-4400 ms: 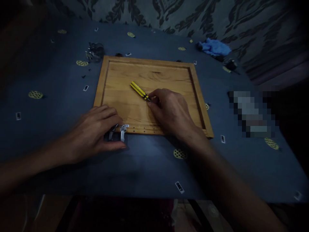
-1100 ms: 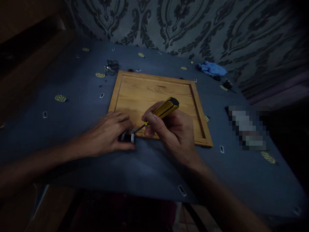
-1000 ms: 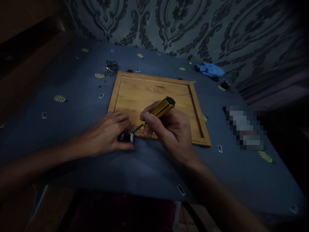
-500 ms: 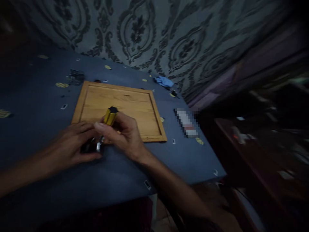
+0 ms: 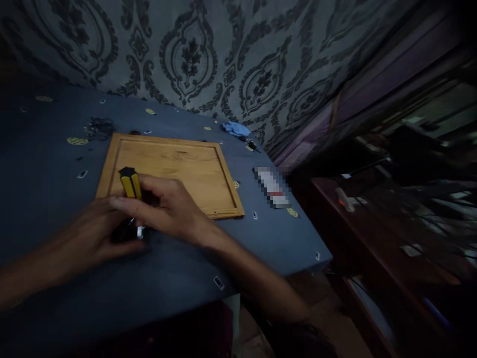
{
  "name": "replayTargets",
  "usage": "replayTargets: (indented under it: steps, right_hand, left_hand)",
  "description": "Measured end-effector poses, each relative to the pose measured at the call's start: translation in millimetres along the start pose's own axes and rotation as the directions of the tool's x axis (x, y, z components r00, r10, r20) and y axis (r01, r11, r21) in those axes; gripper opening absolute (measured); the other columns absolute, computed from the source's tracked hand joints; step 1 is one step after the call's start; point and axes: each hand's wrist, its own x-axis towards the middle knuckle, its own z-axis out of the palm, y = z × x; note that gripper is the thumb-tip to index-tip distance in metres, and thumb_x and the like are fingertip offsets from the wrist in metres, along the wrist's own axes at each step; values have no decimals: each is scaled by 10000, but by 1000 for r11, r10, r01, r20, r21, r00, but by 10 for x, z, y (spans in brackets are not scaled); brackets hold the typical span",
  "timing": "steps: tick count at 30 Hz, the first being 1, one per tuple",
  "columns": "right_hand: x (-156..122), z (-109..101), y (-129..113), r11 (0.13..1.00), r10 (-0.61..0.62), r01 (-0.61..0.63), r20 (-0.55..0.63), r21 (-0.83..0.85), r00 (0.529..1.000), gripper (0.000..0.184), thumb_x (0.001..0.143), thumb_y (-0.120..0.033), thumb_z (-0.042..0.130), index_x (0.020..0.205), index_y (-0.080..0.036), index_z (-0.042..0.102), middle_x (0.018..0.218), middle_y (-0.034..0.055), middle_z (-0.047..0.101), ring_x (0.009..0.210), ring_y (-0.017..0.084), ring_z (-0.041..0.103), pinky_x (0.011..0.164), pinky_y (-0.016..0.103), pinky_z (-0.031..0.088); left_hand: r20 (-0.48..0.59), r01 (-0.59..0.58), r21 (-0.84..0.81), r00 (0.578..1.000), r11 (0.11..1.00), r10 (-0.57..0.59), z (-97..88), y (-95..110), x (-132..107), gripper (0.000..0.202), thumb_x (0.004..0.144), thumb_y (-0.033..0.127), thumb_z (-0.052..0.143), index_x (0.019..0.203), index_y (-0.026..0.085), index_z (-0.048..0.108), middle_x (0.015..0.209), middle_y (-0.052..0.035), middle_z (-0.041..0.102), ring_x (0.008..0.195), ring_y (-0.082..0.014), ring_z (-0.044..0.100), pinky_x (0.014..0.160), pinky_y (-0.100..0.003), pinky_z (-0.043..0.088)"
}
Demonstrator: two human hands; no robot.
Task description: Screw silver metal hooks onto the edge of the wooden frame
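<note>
Swung near upright: yellow-and-black faceted-handled screwdriver, my right hand closed round it. Probably light, stiff; hold the handle. Left hand half-curled around silver metal fitting, grip unclear.

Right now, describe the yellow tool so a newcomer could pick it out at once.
On the blue table, find the framed wooden panel. Over its near left part, the right hand holds the yellow tool nearly upright. Yellow sides and a black end set it apart from the silvery metal piece below.
</note>
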Motion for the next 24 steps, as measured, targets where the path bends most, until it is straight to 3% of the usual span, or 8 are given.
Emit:
replayTargets:
  steps: [1,3,6,8,12,16,20,24]
  right_hand:
    - [-7,-28,-23,990,-19,9,68,142,998,384,949,-498,649,733,-224,489,677,-64,544,634,99,611,568,230,515]
    - [-23,-67,-30,959,-21,-11,109,282,994,340,945,-495,659,786,-216,546,700,-54,563,633,104,615,568,240,502]
    - [-46,-67,39,943,-4,-11,43,334,999,288,939,-460,684,844,-196,617,706,-45,604,615,95,603,592,238,516]
    - [-60,-39,93,939,10,2,-33,343,999,277,913,-448,724,853,-196,626,674,-52,601,572,96,604,548,232,503]
    - [-90,16,133,941,26,13,-112,338,993,273,879,-441,765,835,-200,643,674,-57,608,544,91,597,527,225,519]
    - [-110,32,119,948,43,7,-149,319,988,251,870,-427,776,827,-208,661,662,-56,609,548,92,580,505,217,516]
    - [-125,27,113,963,27,22,-177,268,984,216,875,-396,778,815,-216,673,657,-47,608,570,103,584,508,229,499]
    - [-132,30,111,966,34,16,-189,258,981,219,871,-391,784,796,-218,672,647,-46,598,558,106,576,510,246,495]
  left_hand:
    - [58,6,32,998,999,-8,-21,28,4,326,841,483,724,1068,258,657,954,-12,698,818,-223,652,654,-321,517]
    - [30,31,70,999,997,-33,-54,90,11,365,881,514,672,1100,223,647,1052,-49,692,896,-250,648,741,-375,533]
    - [122,113,77,985,991,-122,-70,150,22,342,898,504,660,1021,185,666,1056,-75,679,981,-267,636,859,-422,521]
    - [178,171,95,966,981,-186,-61,159,20,382,884,519,678,1072,187,669,1102,-86,675,1045,-279,624,923,-444,507]
    - [141,183,46,972,982,-188,-67,153,-5,492,842,586,709,1161,216,649,1160,-88,662,1112,-280,607,980,-443,487]
    - [207,238,-53,953,970,-222,-211,141,4,600,794,655,726,1196,223,619,1140,-74,679,1040,-254,642,908,-398,514]
    - [289,348,-147,910,926,-296,-396,123,41,564,769,609,772,1134,210,615,1067,-47,687,922,-209,651,755,-318,517]
    - [291,299,-110,922,948,-256,-424,150,45,489,777,566,787,1076,215,625,1021,-35,669,938,-214,621,791,-335,509]
